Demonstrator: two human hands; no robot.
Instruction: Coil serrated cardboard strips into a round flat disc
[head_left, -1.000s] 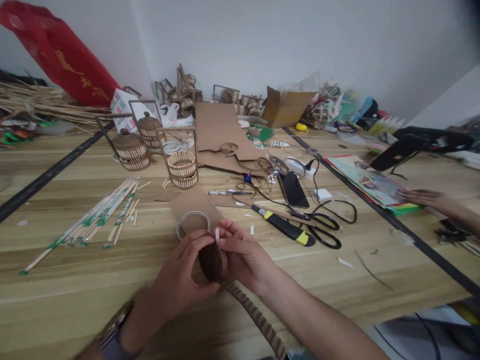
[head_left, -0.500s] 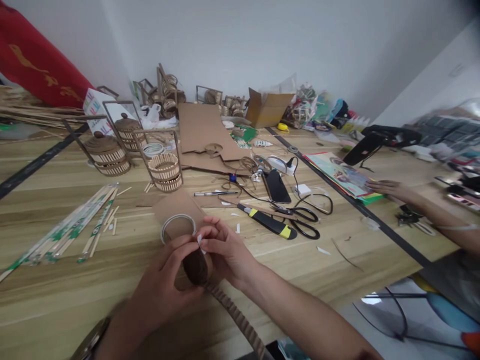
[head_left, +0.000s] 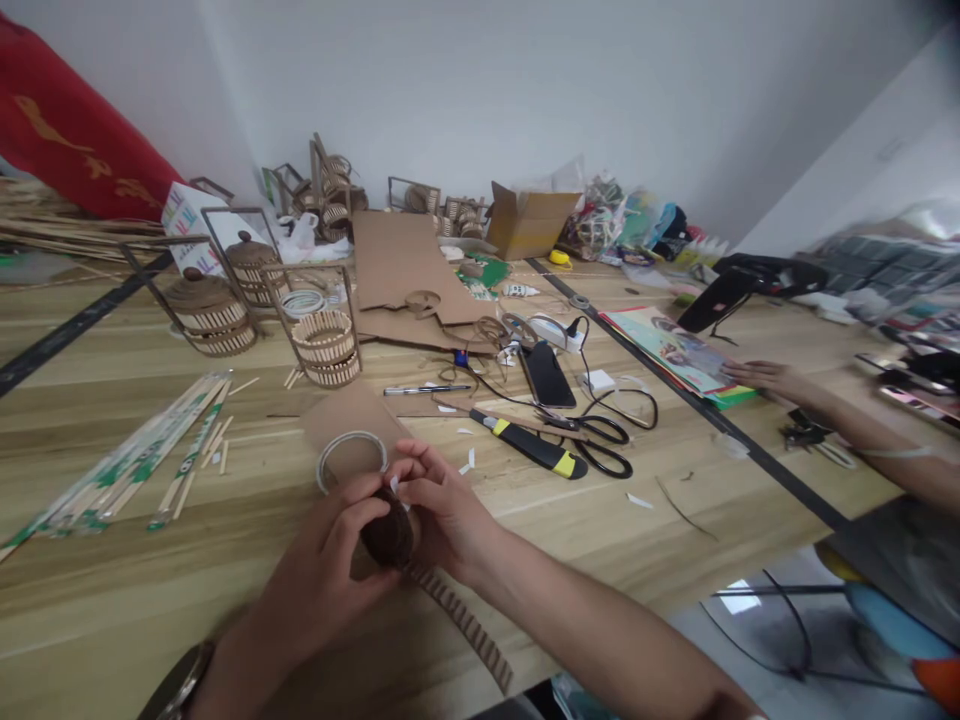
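My left hand [head_left: 319, 555] curls its fingers and thumb around a dark brown round coil [head_left: 387, 540]. A corrugated cardboard strip [head_left: 466, 620] trails from the coil down toward the table's front edge. Between the fingertips of my right hand [head_left: 454, 515] is a small white slip [head_left: 394, 484], pinched against the coil's upper edge. Just beyond my left fingers lies a pale ring [head_left: 320, 462], partly over a flat cardboard piece [head_left: 352, 412]. The coil's underside is hidden by my hands.
Right of my hands lie a yellow-black utility knife [head_left: 536, 447], black-handled scissors [head_left: 604, 445] and a phone [head_left: 549, 375]. Packs of sticks [head_left: 142, 450] lie left. A small slatted basket [head_left: 326, 345] stands behind. Another person's hand [head_left: 772, 378] rests beside colourful sheets [head_left: 667, 345].
The view has shifted slightly. Both hands stay at the coil with the white slip, and the slip sits closer against the coil's edge. The trailing strip has swung a little.
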